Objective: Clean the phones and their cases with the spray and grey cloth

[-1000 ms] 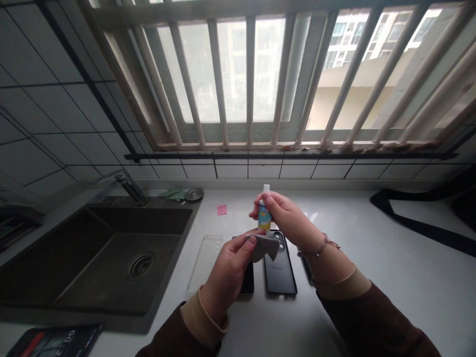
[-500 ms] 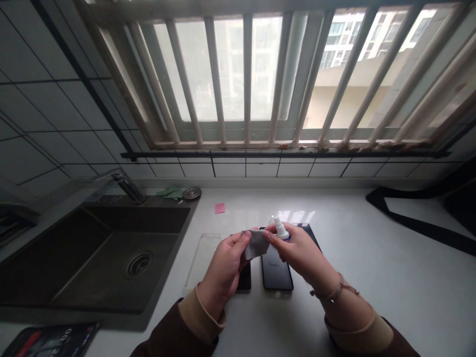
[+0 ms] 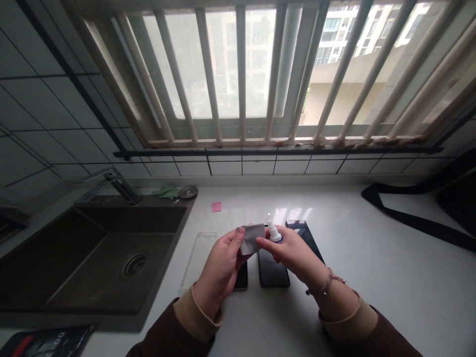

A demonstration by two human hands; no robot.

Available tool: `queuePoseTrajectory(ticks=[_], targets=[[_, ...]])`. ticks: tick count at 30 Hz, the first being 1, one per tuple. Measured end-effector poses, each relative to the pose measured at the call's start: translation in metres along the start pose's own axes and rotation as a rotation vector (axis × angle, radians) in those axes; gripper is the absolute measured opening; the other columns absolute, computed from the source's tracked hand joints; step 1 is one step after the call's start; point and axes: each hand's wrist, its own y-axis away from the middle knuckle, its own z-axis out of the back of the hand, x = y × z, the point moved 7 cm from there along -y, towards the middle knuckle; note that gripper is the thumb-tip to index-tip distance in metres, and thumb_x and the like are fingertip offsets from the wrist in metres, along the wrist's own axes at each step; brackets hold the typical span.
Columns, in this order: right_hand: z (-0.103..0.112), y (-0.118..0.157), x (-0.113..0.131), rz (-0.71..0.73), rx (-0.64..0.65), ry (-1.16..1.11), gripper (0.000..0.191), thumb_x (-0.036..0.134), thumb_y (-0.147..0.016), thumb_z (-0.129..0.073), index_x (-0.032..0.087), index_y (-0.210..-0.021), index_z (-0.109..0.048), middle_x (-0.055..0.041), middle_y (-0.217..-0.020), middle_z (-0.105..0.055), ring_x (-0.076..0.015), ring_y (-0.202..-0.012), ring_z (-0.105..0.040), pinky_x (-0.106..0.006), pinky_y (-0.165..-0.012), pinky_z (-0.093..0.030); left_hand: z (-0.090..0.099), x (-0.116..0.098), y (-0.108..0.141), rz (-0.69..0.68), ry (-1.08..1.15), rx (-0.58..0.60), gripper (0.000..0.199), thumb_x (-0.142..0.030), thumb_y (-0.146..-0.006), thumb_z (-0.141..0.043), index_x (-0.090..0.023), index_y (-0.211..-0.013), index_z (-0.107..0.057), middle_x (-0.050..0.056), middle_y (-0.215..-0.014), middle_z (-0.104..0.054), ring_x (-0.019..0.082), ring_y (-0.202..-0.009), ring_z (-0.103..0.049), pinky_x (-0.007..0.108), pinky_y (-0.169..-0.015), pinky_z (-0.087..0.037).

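- Two hands in view, both the person's own, held above the white countertop.
- The left hand pinches one small grey cloth between thumb and fingers, the cloth folded over at its top edge.
- The right hand grips one small spray bottle with a white nozzle, thumb and fingers pressed around its body; the bottle stands almost upright, just beside the cloth (the label is mostly hidden by the fingers).
- One bracelet circles the right wrist.
- Three dark phones lie directly beneath the hands, side by side and partly covered by them.
- One clear phone case lies left of them.
- One pink sticky note sits farther back on the counter.
- Beyond the dark sink lie one green rag and one round metal drain cover.
- One more phone lies at the lower left.
- One black strap lies on the right.
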Motion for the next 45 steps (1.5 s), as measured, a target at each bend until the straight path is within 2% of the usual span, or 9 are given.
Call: queuePoseTrajectory(ticks=[7,13,18,22,26,30,35,42,45], targets=[[-0.005,0.003,0.001,-0.05,0.011,-0.12,0.041,0.058,-0.084,-0.081,0.02,-0.089,-0.066,0.0054,-0.061,-0.055,-0.0112,-0.054,-0.045,-0.025,-0.052,-0.037,0.005,-0.005,-0.001,-0.091,0.018,-0.05,0.044,-0.053,-0.094,-0.075,-0.016,-0.118,-0.078,0.012,-0.112,-0.08,0.026,-0.105,-0.074,0.039,-0.099,-0.056],[-0.008,0.005,0.0,-0.08,0.08,-0.147,0.045,0.061,-0.084,-0.08,0.02,-0.091,-0.065,0.0014,-0.074,-0.064,-0.0097,-0.054,-0.046,-0.024,-0.052,-0.038,0.01,-0.005,-0.001,-0.092,0.045,-0.098,0.042,-0.053,-0.094,-0.075,-0.016,-0.112,-0.077,0.01,-0.108,-0.081,0.022,-0.096,-0.075,0.035,-0.093,-0.057],[-0.001,0.001,-0.005,-0.032,-0.051,-0.233,0.051,0.072,-0.093,-0.063,0.022,-0.104,-0.062,0.0048,-0.073,-0.051,-0.0118,-0.059,-0.048,-0.024,-0.053,-0.044,0.005,0.002,0.0,0.022,0.071,-0.048,0.034,-0.045,-0.092,-0.079,-0.016,-0.11,-0.077,0.01,-0.11,-0.079,0.019,-0.097,-0.074,0.031,-0.092,-0.058],[-0.006,0.003,0.002,0.018,-0.012,-0.434,0.047,0.069,-0.098,-0.055,0.028,-0.121,-0.055,0.0031,-0.087,-0.05,-0.0138,-0.066,-0.051,-0.024,-0.05,-0.049,0.006,0.006,0.0,0.087,0.066,-0.069,0.027,-0.037,-0.089,-0.083,-0.015,-0.104,-0.076,0.01,-0.105,-0.079,0.018,-0.091,-0.073,0.028,-0.085,-0.059],[-0.007,0.008,0.01,0.076,-0.008,-0.241,0.054,0.068,-0.099,-0.053,0.029,-0.135,-0.05,0.0033,-0.084,-0.052,-0.0131,-0.054,-0.048,-0.023,-0.042,-0.042,0.01,0.006,-0.001,0.084,0.107,-0.099,0.023,-0.035,-0.092,-0.08,-0.016,-0.104,-0.077,0.01,-0.107,-0.08,0.018,-0.091,-0.073,0.029,-0.085,-0.059],[0.006,0.009,0.015,0.185,-0.163,0.087,0.048,0.062,-0.095,-0.065,0.025,-0.126,-0.062,-0.0003,-0.076,-0.061,-0.0164,-0.056,-0.054,-0.027,-0.051,-0.045,0.01,0.006,0.0,0.076,0.101,-0.083,0.025,-0.036,-0.093,-0.078,-0.016,-0.109,-0.079,0.012,-0.115,-0.08,0.022,-0.103,-0.074,0.033,-0.092,-0.059],[0.007,0.004,0.005,0.111,-0.141,0.062,0.045,0.067,-0.095,-0.063,0.024,-0.112,-0.067,0.0038,-0.062,-0.054,-0.0174,-0.05,-0.051,-0.03,-0.051,-0.044,0.0,-0.001,0.001,-0.032,-0.048,0.019,0.034,-0.043,-0.096,-0.075,-0.017,-0.119,-0.081,0.013,-0.126,-0.078,0.028,-0.12,-0.071,0.043,-0.11,-0.052],[0.013,0.02,0.042,0.504,-0.306,0.185,0.023,0.047,-0.1,-0.065,0.025,-0.094,-0.067,-0.0087,-0.103,-0.07,-0.028,-0.099,-0.066,-0.041,-0.094,-0.052,0.006,-0.011,-0.001,-0.218,-0.254,-0.044,0.04,-0.046,-0.098,-0.071,-0.021,-0.129,-0.079,0.011,-0.133,-0.076,0.03,-0.132,-0.065,0.043,-0.122,-0.04],[0.01,0.023,0.041,0.491,-0.268,0.126,0.022,0.046,-0.1,-0.066,0.025,-0.094,-0.068,-0.01,-0.114,-0.073,-0.0283,-0.101,-0.068,-0.043,-0.095,-0.053,0.007,-0.012,-0.001,-0.225,-0.259,-0.044,0.04,-0.047,-0.099,-0.069,-0.022,-0.129,-0.078,0.011,-0.134,-0.076,0.029,-0.129,-0.067,0.04,-0.121,-0.041]])
